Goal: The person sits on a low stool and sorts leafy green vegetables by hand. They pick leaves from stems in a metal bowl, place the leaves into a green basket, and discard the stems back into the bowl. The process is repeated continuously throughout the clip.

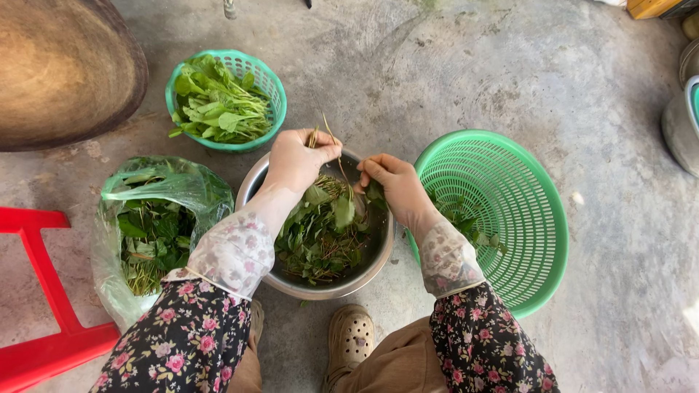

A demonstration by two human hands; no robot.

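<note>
Green, limp leafy sprigs lie in the round steel bowl under me. My left hand is pinched on thin wiry stems; my right hand, at three o'clock, nips a soft leaf. Light, tear-prone: I'd grip stems.
</note>
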